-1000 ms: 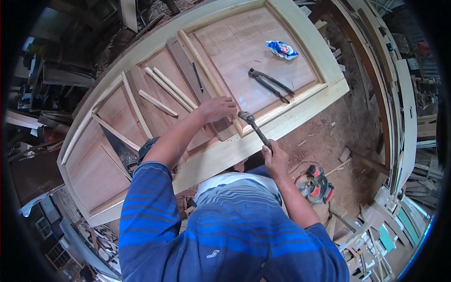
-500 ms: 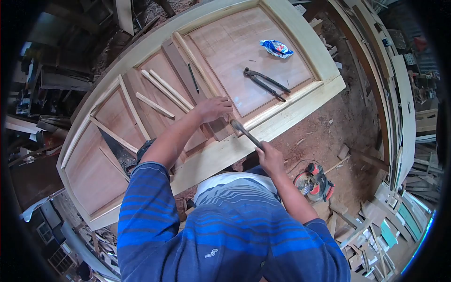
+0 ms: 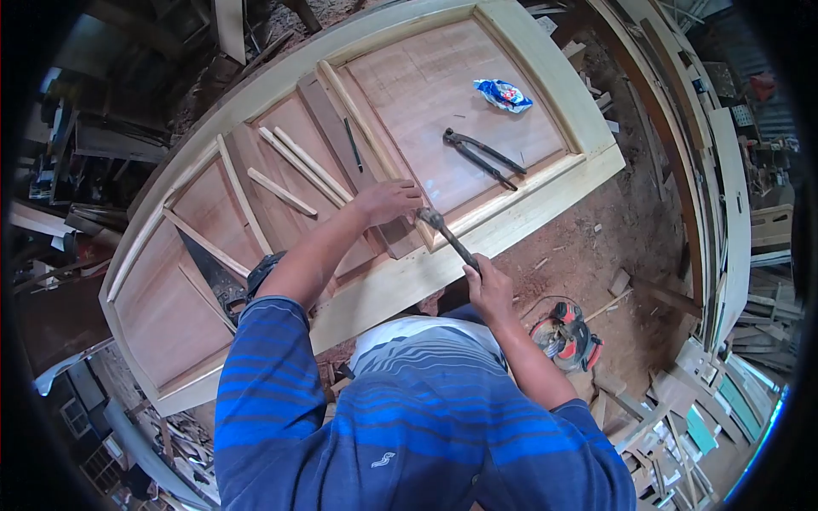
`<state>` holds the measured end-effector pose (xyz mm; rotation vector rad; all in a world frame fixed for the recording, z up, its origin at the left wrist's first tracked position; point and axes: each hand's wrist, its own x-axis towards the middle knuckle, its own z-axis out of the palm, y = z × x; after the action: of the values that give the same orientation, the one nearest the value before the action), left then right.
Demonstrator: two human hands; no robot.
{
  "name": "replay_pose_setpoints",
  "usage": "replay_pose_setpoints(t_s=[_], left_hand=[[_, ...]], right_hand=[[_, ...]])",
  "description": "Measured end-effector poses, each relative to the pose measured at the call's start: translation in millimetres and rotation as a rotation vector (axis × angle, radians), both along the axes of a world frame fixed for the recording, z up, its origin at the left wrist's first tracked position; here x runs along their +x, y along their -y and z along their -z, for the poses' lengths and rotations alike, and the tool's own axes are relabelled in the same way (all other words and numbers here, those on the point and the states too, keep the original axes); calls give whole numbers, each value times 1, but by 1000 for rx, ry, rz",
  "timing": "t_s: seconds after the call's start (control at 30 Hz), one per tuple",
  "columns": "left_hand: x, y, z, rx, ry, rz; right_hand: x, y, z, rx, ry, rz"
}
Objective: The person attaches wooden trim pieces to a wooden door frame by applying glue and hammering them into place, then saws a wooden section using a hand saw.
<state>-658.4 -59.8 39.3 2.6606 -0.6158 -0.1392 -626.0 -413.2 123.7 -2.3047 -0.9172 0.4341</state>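
My right hand point(image 3: 491, 285) is wrapped round the handle of a hammer point(image 3: 456, 242), whose head is over the light moulding strip near the panel's front edge. Beside the hammer head, my left hand point(image 3: 390, 203) rests on the wooden panel point(image 3: 383, 285) with fingers pressed together at the strip; what they hold is too small to make out. Dark pincers point(image 3: 484, 159) and a blue and white packet point(image 3: 503, 95) lie on the right section. A dark pencil point(image 3: 353, 143) lies on the brown crosspiece, near loose light strips point(image 3: 281, 191).
A red and black power tool point(image 3: 567, 337) sits on the dirt floor below the panel's front edge. Long boards point(image 3: 724, 213) stand at the right, with wood scraps point(image 3: 682, 413) under them. A dark object point(image 3: 266, 272) is by my left forearm.
The hammer head has risen slightly and turned over the strip, with my right hand still round its handle. My left hand stays in nearly the same place.
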Motion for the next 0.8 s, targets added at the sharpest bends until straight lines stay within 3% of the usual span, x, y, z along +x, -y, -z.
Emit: replay_pose_setpoints(t_s=[0.07,0.1,0.2,0.3,0.4,0.5,0.6,0.7,0.8], left_hand=[[1,-2,0,-4,76,-8],[1,-2,-1,-14,38,-8],[2,1,0,-24,9,-5],[-1,-2,7,-4,96,-3],[2,1,5,-3,71,6],[4,-4,1,24,18,14],[2,-3,9,38,100,18],[1,-1,2,3,75,0],[4,-2,8,-33,33,1]], right_hand=[[-1,10,2,196,-15,-37],[2,12,5,137,-37,-69],[10,2,12,-377,-54,-23],[4,8,6,-57,10,5],[-2,12,18,87,97,-13],[6,-1,15,-358,6,-11],[5,1,-3,-90,22,2],[-3,7,14,111,61,-5],[4,-2,17,-352,-9,-34]])
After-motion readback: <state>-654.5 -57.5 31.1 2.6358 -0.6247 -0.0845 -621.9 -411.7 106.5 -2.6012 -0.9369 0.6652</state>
